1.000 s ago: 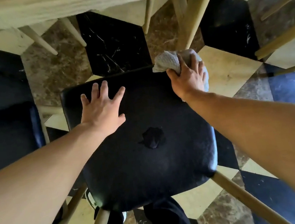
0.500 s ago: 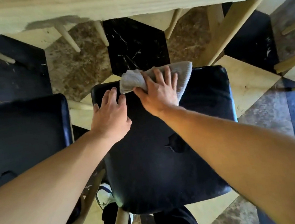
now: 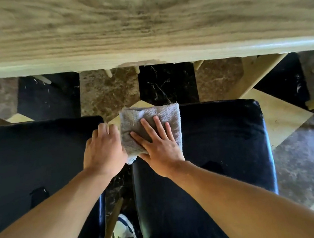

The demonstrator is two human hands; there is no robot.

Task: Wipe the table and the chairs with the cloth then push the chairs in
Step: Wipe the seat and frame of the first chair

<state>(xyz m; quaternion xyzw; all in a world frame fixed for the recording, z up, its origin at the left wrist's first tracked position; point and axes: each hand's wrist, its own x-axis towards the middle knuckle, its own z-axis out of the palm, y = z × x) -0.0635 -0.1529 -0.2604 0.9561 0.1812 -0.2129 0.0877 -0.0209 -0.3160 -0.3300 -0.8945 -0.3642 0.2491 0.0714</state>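
A grey folded cloth (image 3: 163,116) lies over the far left corner of a black padded chair seat (image 3: 225,150). My right hand (image 3: 159,144) presses flat on the cloth with straight, spread fingers. My left hand (image 3: 104,151) sits at the seat's left edge beside the cloth, fingers curled down over the edge into the gap; what they hold is hidden. A second black chair seat (image 3: 35,163) stands to the left. The light wooden table (image 3: 140,22) fills the top of the view.
Pale wooden chair legs (image 3: 114,227) show in the gap between the seats, above my shoe (image 3: 124,229). A table leg (image 3: 259,72) slants at the upper right. The floor is patterned in black, brown and cream tiles (image 3: 109,93).
My right hand has slid the cloth leftward along the seat's far edge to its left corner. My left hand moved to the seat's left edge. The view shifted, showing more table and the left chair.
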